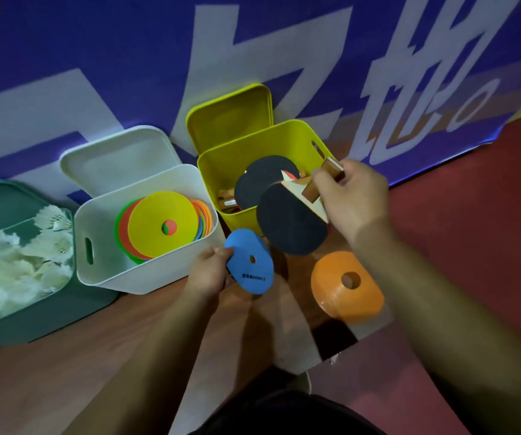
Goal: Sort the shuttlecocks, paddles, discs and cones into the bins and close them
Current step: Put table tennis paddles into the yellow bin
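My right hand (350, 196) grips the wooden handle of a black paddle (290, 221), whose blade hangs over the front rim of the yellow bin (231, 158). A second paddle (262, 174) lies inside that bin. My left hand (210, 271) pinches a blue disc (249, 262) by its edge, just beside the white bin (146, 271) of discs. The disc's dark print is too small to read. An orange cone (347, 287) sits on the counter (96, 356) below my right hand.
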